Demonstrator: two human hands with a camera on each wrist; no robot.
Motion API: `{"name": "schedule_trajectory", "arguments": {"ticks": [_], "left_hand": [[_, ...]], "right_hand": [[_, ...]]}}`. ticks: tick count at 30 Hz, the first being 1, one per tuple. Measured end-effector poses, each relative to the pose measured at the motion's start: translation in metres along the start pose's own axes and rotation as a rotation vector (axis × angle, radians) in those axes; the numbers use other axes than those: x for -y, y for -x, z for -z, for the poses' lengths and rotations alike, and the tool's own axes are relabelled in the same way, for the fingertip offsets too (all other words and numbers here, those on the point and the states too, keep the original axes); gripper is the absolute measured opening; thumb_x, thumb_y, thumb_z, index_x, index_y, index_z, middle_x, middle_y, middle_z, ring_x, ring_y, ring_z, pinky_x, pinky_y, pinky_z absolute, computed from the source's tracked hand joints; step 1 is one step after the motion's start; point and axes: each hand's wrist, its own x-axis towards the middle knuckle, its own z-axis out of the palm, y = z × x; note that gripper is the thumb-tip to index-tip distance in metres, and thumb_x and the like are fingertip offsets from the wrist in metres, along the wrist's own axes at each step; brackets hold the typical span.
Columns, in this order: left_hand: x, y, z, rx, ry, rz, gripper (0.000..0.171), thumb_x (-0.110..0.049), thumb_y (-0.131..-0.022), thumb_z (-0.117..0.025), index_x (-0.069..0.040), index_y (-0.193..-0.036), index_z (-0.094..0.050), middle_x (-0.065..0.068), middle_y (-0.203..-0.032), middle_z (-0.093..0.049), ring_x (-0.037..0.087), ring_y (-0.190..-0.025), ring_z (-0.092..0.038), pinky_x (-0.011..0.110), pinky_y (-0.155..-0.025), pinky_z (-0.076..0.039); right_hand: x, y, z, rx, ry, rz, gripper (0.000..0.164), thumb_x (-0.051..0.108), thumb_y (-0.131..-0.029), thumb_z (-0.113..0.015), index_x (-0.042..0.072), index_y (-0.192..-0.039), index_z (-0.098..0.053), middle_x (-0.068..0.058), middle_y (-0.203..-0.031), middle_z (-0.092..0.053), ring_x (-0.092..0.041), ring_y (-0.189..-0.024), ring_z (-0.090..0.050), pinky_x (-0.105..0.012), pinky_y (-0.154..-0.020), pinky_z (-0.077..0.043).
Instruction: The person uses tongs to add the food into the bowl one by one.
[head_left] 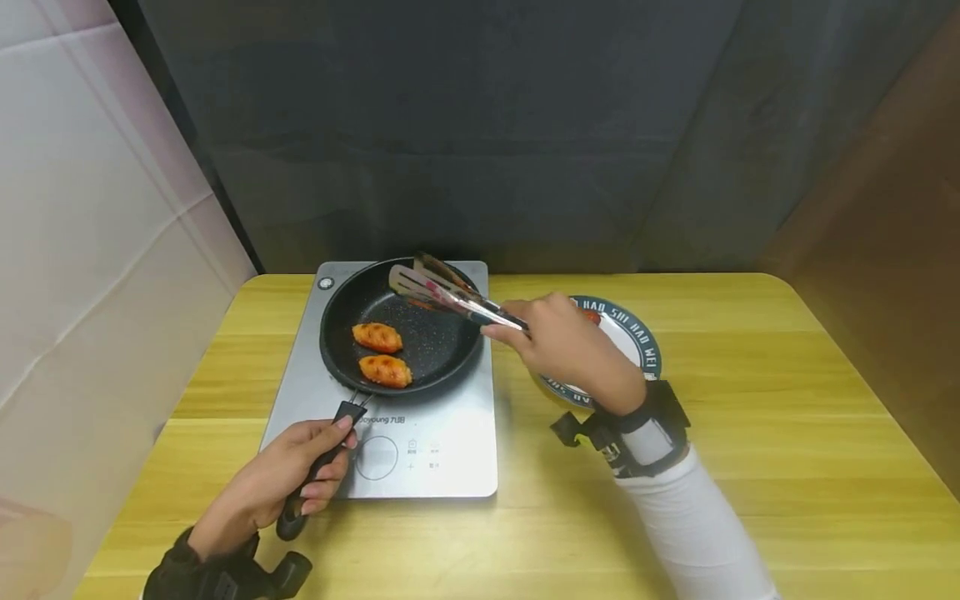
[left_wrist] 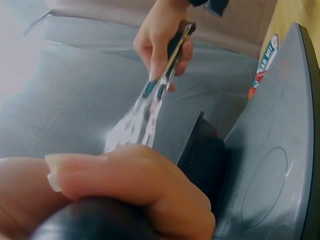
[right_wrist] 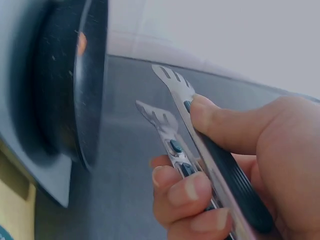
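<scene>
A black frying pan (head_left: 442,367) sits on a silver induction cooktop (head_left: 465,467). Two browned chicken wing pieces (head_left: 385,371) lie in its left half. My left hand (head_left: 292,467) grips the pan's black handle (head_left: 291,518), its fingers curled round it. In my right hand (head_left: 566,337) are metal tongs (head_left: 465,302) with dark grips, held above the pan's right side. The right wrist view shows the tongs' slotted ends (right_wrist: 162,117) apart with nothing between them. A plate (head_left: 633,333) with a dark lettered rim lies partly hidden beneath my right hand, a reddish piece of food (head_left: 592,317) on it.
The cooktop and plate stand on a yellow wood-grain table (head_left: 750,400). A dark grey backdrop (head_left: 465,150) rises behind the table, a pale sheet (head_left: 97,233) hangs at the left, and a brown panel (head_left: 885,217) borders the right.
</scene>
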Motion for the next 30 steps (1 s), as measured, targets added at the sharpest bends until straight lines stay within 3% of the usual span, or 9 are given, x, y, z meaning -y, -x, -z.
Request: {"name": "schedule_trajectory", "arguments": {"ticks": [3,7,14,18,24,30], "left_hand": [[-0.001,0.0,0.0,0.003,-0.007,0.004,0.039,-0.037,-0.105,-0.037,0.002,-0.101,-0.037,-0.003,-0.064,-0.035,0.005,-0.045,-0.034,0.019,-0.039,-0.036],[-0.002,-0.001,0.002,0.03,-0.001,0.003,0.037,-0.036,-0.105,-0.037,0.001,-0.099,-0.037,-0.004,-0.064,-0.036,0.005,-0.045,-0.035,0.019,-0.039,-0.037],[-0.002,-0.002,0.005,0.087,0.038,0.015,0.034,-0.034,-0.105,-0.037,-0.001,-0.095,-0.038,-0.004,-0.064,-0.037,0.005,-0.045,-0.037,0.019,-0.04,-0.038],[-0.002,-0.003,0.006,0.11,0.056,0.02,0.033,-0.034,-0.105,-0.036,-0.002,-0.094,-0.038,-0.004,-0.064,-0.037,0.005,-0.046,-0.037,0.019,-0.04,-0.038],[-0.003,-0.003,0.006,0.106,0.056,0.019,0.034,-0.034,-0.105,-0.037,-0.002,-0.095,-0.039,-0.004,-0.064,-0.037,0.005,-0.045,-0.038,0.019,-0.04,-0.039],[0.0,-0.002,0.006,0.101,0.046,0.001,0.033,-0.033,-0.105,-0.037,-0.001,-0.096,-0.039,-0.004,-0.065,-0.037,0.005,-0.046,-0.038,0.018,-0.04,-0.038]], "right_hand": [[-0.01,0.013,0.007,-0.035,-0.021,-0.046,0.028,0.034,-0.096,-0.059,0.009,-0.083,-0.058,0.007,-0.054,-0.048,-0.011,-0.05,-0.048,-0.03,-0.051,-0.04],[-0.025,0.032,0.015,-0.047,-0.065,-0.178,0.026,0.034,-0.096,-0.059,0.009,-0.089,-0.063,0.009,-0.054,-0.057,-0.009,-0.05,-0.053,-0.031,-0.051,-0.042],[-0.044,0.059,0.02,-0.127,-0.019,-0.356,0.04,0.042,-0.096,-0.057,0.008,-0.075,-0.058,0.001,-0.052,-0.038,-0.021,-0.055,-0.041,-0.032,-0.049,-0.03],[-0.054,0.074,0.018,-0.131,0.0,-0.422,0.042,0.042,-0.095,-0.057,0.005,-0.075,-0.06,-0.001,-0.053,-0.041,-0.023,-0.057,-0.044,-0.032,-0.049,-0.033],[-0.067,0.09,0.016,-0.084,0.01,-0.484,0.048,0.041,-0.096,-0.056,-0.006,-0.093,-0.065,-0.007,-0.065,-0.055,-0.029,-0.065,-0.05,-0.036,-0.054,-0.04],[-0.074,0.104,0.013,-0.026,0.046,-0.491,0.052,0.039,-0.094,-0.058,-0.013,-0.098,-0.061,-0.02,-0.078,-0.063,-0.04,-0.075,-0.057,-0.051,-0.068,-0.047]]}}
